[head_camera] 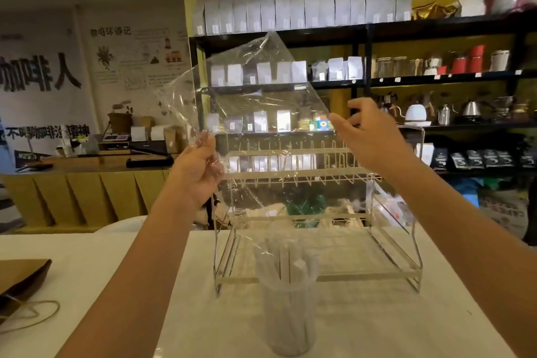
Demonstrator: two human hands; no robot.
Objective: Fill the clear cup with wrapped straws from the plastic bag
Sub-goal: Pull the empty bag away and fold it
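A clear plastic bag point(247, 102) hangs in the air at chest height, upended, its lower end reaching down toward the cup. My left hand point(197, 168) grips its left edge. My right hand point(369, 136) pinches its right edge between thumb and fingers. Below, a clear cup point(287, 320) stands upright on the white table point(116, 285), holding a bundle of wrapped white straws point(286, 264) that stick up above its rim. I cannot tell whether any straws are still inside the bag.
A metal wire rack point(377, 241) stands on the table right behind the cup. A brown paper bag point(20, 282) with a string handle lies at the left edge. Shelves of packets and kettles fill the background.
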